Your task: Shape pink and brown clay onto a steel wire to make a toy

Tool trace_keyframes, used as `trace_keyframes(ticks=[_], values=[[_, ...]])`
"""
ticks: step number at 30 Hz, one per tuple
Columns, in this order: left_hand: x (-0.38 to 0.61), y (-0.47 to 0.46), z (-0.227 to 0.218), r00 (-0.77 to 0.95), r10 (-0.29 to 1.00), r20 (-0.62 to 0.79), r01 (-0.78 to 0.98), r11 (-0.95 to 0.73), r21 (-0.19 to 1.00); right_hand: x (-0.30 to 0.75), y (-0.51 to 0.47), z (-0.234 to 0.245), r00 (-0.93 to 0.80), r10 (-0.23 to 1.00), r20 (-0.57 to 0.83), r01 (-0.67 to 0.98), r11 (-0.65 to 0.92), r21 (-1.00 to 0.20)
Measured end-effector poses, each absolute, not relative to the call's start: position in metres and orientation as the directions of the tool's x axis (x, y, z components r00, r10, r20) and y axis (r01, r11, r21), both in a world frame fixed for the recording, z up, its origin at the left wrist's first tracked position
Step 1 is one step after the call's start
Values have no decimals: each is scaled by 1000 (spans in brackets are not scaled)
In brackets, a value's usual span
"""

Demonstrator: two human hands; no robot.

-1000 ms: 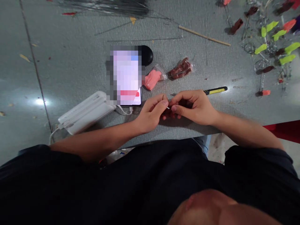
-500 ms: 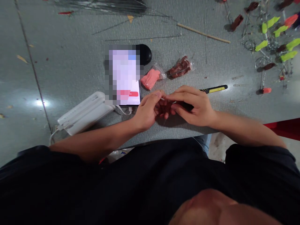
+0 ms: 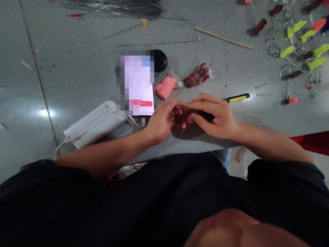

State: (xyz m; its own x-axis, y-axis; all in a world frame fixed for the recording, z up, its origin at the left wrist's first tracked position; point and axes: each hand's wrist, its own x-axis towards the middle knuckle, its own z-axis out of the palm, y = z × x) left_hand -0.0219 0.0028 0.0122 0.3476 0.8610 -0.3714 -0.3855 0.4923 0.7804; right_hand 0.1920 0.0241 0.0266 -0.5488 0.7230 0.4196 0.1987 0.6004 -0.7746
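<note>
Thumb and fingers of my left hand (image 3: 160,121) are closed on a thin, shiny metal wire (image 3: 178,107). My right hand (image 3: 218,115) is just to its right, thumb and fingers pinched together, the fingertips of both hands almost meeting. Whatever sits in the right pinch is small and partly hidden. Past the fingers lie a small bag of pink clay-like material (image 3: 166,87) and a clear bag of brown material (image 3: 199,75). A yellow and black cutter-like tool (image 3: 239,98) rests behind my right hand.
A lit phone (image 3: 146,92) with a cable lies left of the hands, beside a round black object (image 3: 160,61). A white power bank (image 3: 95,123) is near my left forearm. A wooden stick (image 3: 223,37) and dark wires (image 3: 115,7) lie farther back; several wire pieces with coloured lumps (image 3: 286,51) stand right.
The fingers have shifted slightly around the wire, and its shiny end shows at a different angle. Both hands stay in nearly the same place; the view has moved a little.
</note>
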Motion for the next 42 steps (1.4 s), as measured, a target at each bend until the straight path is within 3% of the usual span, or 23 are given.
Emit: trace_keyframes(ticks=[14,22,27,38,42], values=[[-22,4,11,356,866,-352,-369,476,798,189,24,28,-538,730,422,205,599,-774],[-24,2,9,384,860,-337,-442,491,751,192,25,29,-559,729,395,216,589,-779],[-22,2,8,331,876,-350,-394,466,792,191,24,30,-549,745,379,218,565,-795],[-24,3,12,384,868,-316,-409,467,784,188,24,28,-527,734,429,185,592,-785],[-24,0,10,426,855,-295,-336,452,826,184,25,27,-523,715,464,193,630,-752]])
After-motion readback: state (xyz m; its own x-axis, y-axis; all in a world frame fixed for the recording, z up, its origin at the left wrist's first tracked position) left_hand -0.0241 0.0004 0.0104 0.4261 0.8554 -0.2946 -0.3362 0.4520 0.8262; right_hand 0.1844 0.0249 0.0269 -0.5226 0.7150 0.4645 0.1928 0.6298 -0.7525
